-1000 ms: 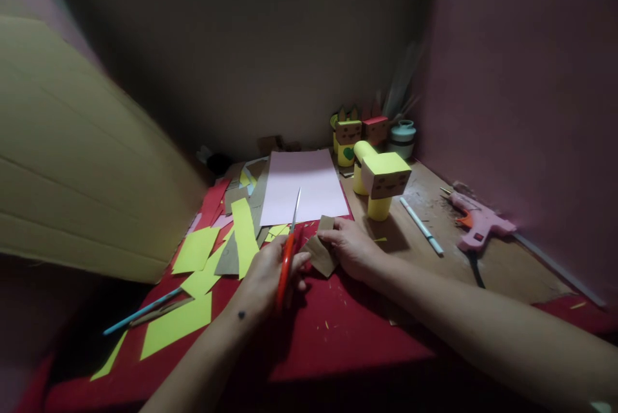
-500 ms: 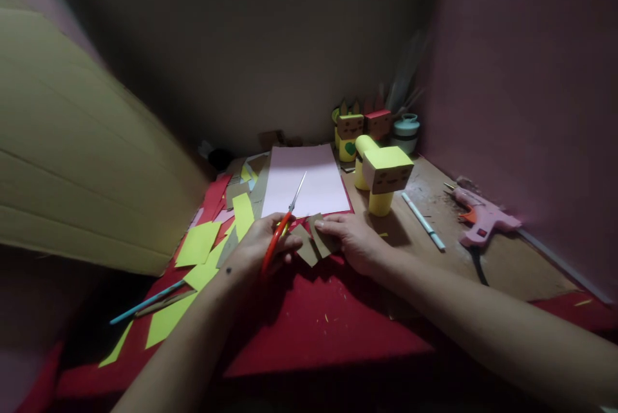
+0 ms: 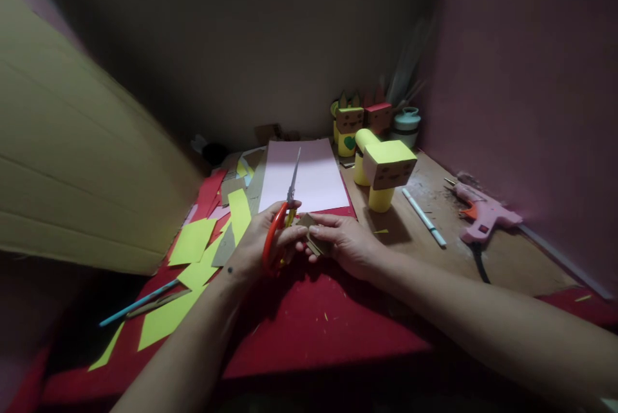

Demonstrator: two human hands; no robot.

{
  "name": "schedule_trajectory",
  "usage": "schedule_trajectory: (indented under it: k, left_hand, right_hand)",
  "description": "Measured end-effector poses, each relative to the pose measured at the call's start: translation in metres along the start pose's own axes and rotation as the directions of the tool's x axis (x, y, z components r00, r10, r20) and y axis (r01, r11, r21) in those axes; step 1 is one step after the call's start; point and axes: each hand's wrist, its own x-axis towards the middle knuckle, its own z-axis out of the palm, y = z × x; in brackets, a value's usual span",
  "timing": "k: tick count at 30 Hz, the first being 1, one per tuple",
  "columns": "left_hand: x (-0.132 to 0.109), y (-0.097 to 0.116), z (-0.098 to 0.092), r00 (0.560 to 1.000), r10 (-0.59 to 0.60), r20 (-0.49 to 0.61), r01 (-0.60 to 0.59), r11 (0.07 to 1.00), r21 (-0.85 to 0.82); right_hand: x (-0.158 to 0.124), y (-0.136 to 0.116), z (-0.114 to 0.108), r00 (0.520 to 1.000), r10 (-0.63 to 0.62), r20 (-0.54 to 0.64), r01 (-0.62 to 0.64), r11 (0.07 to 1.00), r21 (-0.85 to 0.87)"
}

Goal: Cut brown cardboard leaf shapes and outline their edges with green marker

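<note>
Cardboard [image 3: 309, 221] at centre of frame, pinched by left hand [image 3: 257, 242] and right hand [image 3: 353, 240], apparently for steadiness from both sides; scissors [image 3: 291, 195] hooked on left hand, blades toward upper centre, probably to leave both thumbs free.

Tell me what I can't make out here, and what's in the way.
All in the head view:
Part of the cardboard pieces: covered by the fingers of the left hand and right hand.
Part of the scissors: behind the left hand's fingers.
Lower part of the red-topped figure: behind the yellow figure.
Any lettering on the marker: too small.
</note>
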Motion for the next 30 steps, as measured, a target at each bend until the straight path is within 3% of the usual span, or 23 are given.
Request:
schedule_trajectory:
  k: [4, 11, 30]
  left_hand:
    - [0.0, -0.002, -0.001, 0.999, 0.034, -0.016, -0.034, 0.999, -0.015]
    - [0.0, -0.012, -0.007, 0.999, 0.045, 0.022, -0.044, 0.998, -0.038]
    - [-0.008, -0.017, -0.006, 0.989, 0.149, -0.019, -0.15, 0.98, -0.127]
  right_hand:
    - [-0.001, -0.005, 0.0, 0.999, 0.031, 0.01, -0.032, 0.999, 0.025]
    - [-0.003, -0.012, 0.002, 0.965, 0.196, 0.173, -0.192, 0.981, -0.035]
    - [-0.001, 0.003, -0.004, 0.972, 0.061, 0.228, -0.01, 0.976, -0.219]
